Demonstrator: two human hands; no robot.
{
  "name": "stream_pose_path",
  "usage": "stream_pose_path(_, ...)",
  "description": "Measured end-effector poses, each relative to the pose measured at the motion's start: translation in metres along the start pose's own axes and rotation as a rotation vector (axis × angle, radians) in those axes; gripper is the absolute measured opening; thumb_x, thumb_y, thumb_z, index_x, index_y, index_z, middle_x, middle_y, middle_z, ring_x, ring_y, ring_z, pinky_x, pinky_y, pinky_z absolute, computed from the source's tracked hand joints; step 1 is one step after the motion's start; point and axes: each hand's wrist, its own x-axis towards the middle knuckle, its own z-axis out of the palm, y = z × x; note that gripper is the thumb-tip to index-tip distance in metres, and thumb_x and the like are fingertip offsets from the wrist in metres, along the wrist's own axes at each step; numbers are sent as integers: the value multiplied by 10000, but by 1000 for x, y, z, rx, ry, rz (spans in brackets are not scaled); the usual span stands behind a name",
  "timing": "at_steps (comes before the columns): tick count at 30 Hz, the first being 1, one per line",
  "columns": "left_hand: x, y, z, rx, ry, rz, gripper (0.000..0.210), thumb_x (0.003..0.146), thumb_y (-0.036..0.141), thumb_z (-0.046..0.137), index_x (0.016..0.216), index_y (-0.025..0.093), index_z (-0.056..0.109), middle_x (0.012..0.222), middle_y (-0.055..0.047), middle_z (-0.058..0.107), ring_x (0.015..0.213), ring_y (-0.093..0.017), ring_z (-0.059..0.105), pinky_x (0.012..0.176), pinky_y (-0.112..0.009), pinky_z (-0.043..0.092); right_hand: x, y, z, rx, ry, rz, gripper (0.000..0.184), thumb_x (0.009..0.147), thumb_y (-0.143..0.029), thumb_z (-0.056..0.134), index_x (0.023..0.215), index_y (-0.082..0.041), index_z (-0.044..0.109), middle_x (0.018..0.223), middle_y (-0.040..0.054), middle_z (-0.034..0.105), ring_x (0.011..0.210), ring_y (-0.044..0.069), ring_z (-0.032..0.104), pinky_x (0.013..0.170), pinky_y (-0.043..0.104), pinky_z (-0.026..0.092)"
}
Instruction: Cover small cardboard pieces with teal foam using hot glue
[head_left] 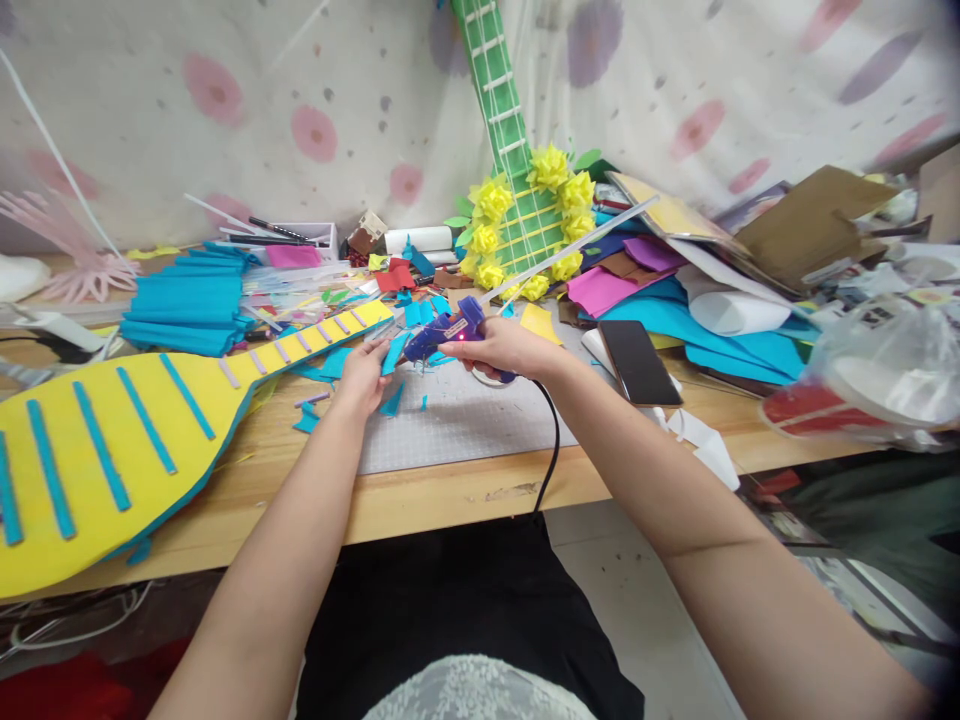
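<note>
My right hand (514,347) is wrapped round a dark blue hot glue gun (448,328) with a small red light lit. A long whitish glue stick (574,245) sticks out of its back, and its black cord drops over the table edge. The nozzle points left, close to a small piece of blue crepe paper (394,352). My left hand (364,374) pinches that piece between its fingers. Below both hands lies a grey cutting mat (450,430) with blue paper scraps. To the left rests a yellow paper guitar (142,430) with blue and lilac strips.
A green paper guitar (510,140) with yellow paper flowers leans against the back curtain. Right of the mat are a black phone (639,362), stacked coloured paper (675,310) and a plastic-wrapped tub (862,390). Folded blue crepe paper (187,300) lies at the back left.
</note>
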Motion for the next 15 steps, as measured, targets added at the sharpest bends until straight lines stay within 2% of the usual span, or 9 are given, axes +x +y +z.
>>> stream_pose_path(10,-2,2,1,-17,-11,-18,95,798,47,519,758,106,581,563,17,556,340,-20,397,260,-121,172,0,3,1,17,-91,-42,383,785,-499,591,633,-158,504,422,-43,441,372,50,410,366,177,323)
stream_pose_path(15,-1,2,0,11,-4,-20,104,799,47,509,769,106,589,547,25,530,346,-24,400,260,-119,181,1,11,-7,68,31,-50,371,774,-485,609,633,-161,496,483,-28,482,386,40,396,367,179,306)
